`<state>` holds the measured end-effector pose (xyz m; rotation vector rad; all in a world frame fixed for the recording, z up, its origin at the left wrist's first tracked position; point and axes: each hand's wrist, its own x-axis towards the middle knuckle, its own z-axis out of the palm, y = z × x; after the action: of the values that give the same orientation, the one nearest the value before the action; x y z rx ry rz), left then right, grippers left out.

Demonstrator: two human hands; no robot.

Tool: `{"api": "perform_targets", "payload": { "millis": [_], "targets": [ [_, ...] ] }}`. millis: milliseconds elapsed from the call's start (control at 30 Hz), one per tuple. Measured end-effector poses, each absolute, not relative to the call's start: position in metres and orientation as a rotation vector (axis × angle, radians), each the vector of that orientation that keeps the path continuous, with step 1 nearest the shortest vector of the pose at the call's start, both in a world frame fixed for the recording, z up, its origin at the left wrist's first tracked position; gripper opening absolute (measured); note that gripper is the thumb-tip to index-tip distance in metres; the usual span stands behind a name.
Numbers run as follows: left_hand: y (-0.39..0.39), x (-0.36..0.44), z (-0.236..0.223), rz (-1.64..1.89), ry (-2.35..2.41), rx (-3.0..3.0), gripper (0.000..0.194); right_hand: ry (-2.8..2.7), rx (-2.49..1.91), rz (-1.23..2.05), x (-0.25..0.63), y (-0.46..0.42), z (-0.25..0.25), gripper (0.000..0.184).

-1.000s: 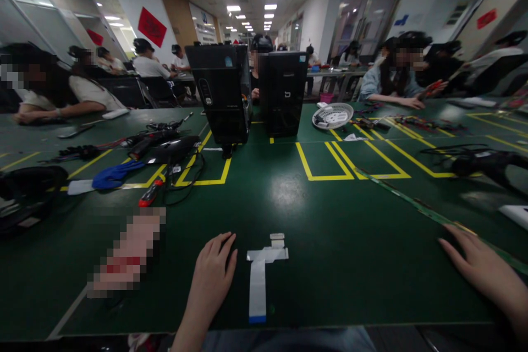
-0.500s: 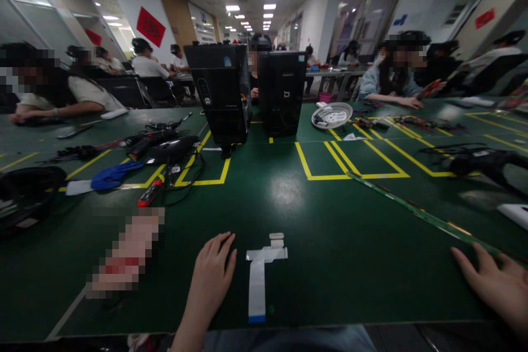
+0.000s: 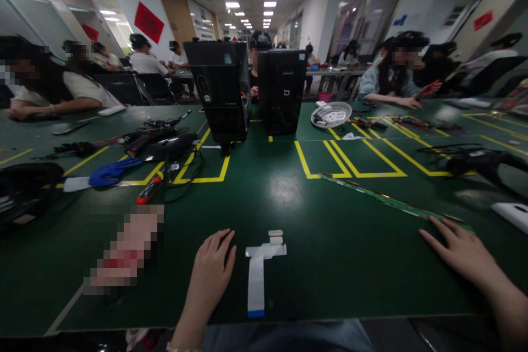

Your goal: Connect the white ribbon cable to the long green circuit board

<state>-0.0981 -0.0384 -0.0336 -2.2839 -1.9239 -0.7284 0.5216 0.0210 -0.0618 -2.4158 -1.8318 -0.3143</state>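
My left hand (image 3: 212,272) lies flat and open on the green table (image 3: 330,253), just left of a white flat ribbon cable (image 3: 258,275) with a blue tip. My right hand (image 3: 462,250) rests at the right, fingers stretched out, its fingertips on the near end of a long thin green circuit strip (image 3: 379,198) that runs across the table toward the yellow lines. Neither hand holds anything.
Two black computer towers (image 3: 223,91) (image 3: 284,91) stand at the middle back. Tools, cables, a blue cloth (image 3: 109,172) and a red-handled screwdriver (image 3: 148,191) lie at the left. A white basket (image 3: 332,114) sits behind. Other people sit around the tables.
The green strip has swung leftward and nearer across the table. My right hand moved along with its near end, left and a little farther. My left hand stayed put.
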Motion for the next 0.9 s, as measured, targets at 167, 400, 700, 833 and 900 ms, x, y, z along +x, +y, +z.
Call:
{"api": "perform_targets", "payload": {
  "millis": [167,400,700,833,900],
  "targets": [
    [-0.038,-0.098,-0.034,-0.744,-1.934,-2.289,0.035,-1.941,-2.402,-0.165,0.471,0.036,-0.049,0.075],
    [-0.038,-0.099,-0.035,-0.697,-1.933,-2.298,0.038,-2.121,-2.102,-0.266,0.397,0.045,-0.051,0.068],
    [-0.038,-0.096,-0.031,-0.715,-1.938,-2.293,0.036,-2.38,-1.771,-0.041,0.302,0.028,-0.033,0.068],
    [-0.038,-0.096,-0.031,-0.733,-1.936,-2.289,0.035,-2.398,-1.718,0.016,0.259,0.02,-0.027,0.065],
    [-0.038,-0.096,-0.031,-0.749,-1.931,-2.285,0.035,-2.408,-1.699,0.032,0.242,0.017,-0.025,0.065]
  ]
}}
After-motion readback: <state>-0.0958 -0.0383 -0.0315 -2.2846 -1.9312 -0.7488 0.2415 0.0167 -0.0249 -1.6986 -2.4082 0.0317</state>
